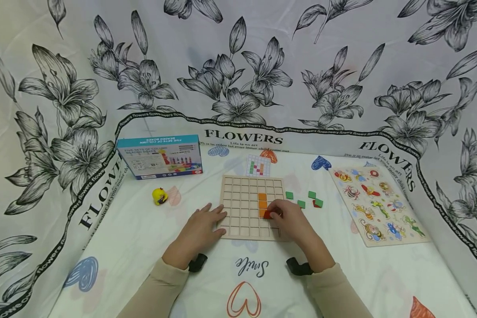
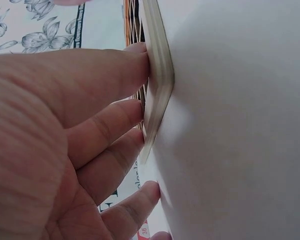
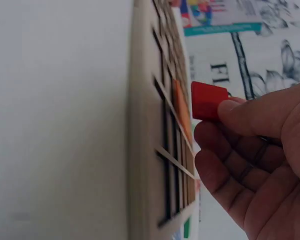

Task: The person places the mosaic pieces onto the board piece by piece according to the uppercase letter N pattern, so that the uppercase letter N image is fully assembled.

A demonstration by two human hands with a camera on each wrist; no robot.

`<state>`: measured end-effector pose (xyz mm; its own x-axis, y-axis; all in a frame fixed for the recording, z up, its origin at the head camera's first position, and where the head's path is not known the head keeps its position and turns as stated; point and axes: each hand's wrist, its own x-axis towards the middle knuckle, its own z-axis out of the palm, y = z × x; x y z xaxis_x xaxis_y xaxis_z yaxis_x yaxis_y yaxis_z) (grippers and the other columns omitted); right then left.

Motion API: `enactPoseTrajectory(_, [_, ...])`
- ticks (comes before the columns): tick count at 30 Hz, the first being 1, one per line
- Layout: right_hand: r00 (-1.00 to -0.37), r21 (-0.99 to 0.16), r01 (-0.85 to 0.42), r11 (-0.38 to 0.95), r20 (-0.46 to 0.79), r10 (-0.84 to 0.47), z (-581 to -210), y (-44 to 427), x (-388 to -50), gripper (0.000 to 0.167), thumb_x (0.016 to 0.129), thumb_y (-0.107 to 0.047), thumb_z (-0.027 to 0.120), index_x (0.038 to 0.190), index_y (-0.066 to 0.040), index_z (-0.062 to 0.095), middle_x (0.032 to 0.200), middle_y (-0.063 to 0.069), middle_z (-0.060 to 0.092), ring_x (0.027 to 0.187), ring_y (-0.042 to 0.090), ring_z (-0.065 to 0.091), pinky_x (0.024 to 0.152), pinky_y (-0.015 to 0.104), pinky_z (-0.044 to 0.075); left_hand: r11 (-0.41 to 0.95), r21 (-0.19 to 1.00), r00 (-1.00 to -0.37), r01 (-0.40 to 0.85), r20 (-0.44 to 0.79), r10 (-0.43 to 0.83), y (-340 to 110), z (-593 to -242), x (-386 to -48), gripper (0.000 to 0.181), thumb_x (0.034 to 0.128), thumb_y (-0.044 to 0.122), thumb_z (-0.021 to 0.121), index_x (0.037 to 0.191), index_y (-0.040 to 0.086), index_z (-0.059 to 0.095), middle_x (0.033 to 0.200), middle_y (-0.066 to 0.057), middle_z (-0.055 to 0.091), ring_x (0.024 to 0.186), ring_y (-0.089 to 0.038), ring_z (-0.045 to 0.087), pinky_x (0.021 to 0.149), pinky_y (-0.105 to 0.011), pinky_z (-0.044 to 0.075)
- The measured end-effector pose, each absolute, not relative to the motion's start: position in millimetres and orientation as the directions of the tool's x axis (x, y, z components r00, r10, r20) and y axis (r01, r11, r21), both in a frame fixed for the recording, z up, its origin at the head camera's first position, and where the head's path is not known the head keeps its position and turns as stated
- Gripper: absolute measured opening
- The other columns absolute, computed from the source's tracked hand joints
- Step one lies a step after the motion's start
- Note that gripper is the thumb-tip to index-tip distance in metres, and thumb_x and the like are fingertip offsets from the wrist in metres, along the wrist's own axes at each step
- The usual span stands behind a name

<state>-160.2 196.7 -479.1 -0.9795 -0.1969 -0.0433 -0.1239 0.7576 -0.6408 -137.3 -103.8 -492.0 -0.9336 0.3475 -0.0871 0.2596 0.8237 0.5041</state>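
Note:
A wooden grid board (image 1: 242, 236) lies on the cloth, with three orange tiles (image 1: 262, 197) in one column. My right hand (image 1: 292, 218) pinches a red square tile (image 3: 206, 100) between thumb and fingers, close over the board beside the lowest orange tile. In the right wrist view that tile is tilted and held apart from the grid. My left hand (image 1: 200, 227) rests at the board's left edge, fingers extended; its thumb and some fingertips touch the rim (image 2: 160, 75) in the left wrist view. Beyond the board lies a pattern card (image 1: 258, 165).
Several green tiles (image 1: 312, 194) and a red tile (image 1: 316, 203), partly covered, lie right of the board. Farther right is an insect puzzle board (image 1: 375, 207). A toy box (image 1: 160, 157) and a small yellow toy (image 1: 159, 196) stand on the left. A flowered curtain (image 1: 238, 66) hangs behind.

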Motion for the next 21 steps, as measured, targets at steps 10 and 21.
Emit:
enactPoseTrajectory(10, [-0.971, -0.611, -0.122, 0.782, -0.088, -0.22, -488, 181, -161, 0.01, 0.103, -0.01, 0.075, 0.107, -0.019, 0.074, 0.101, -0.004, 0.07, 0.093, 0.019, 0.06, 0.09, 0.038, 0.059, 0.823, 0.506, -0.933, 0.259, -0.088, 0.348, -103, -493, -138, 0.056, 0.0977, 0.025, 0.083, 0.15, 0.011, 0.068, 0.167, -0.006, 0.054, 0.162, -0.043, 0.037, 0.131, -0.068, 0.028])
enactPoseTrajectory(21, [-0.965, -0.591, -0.127, 0.796, -0.111, -0.237, -488, 178, -157, 0.011, 0.101, -0.007, 0.077, 0.102, -0.019, 0.078, 0.102, -0.002, 0.07, 0.093, 0.02, 0.06, 0.091, 0.038, 0.058, 0.827, 0.497, -0.933, 0.261, -0.09, 0.349, -104, -492, -138, 0.056, 0.0977, 0.024, 0.083, 0.15, 0.011, 0.068, 0.167, -0.007, 0.054, 0.162, -0.044, 0.037, 0.131, -0.068, 0.029])
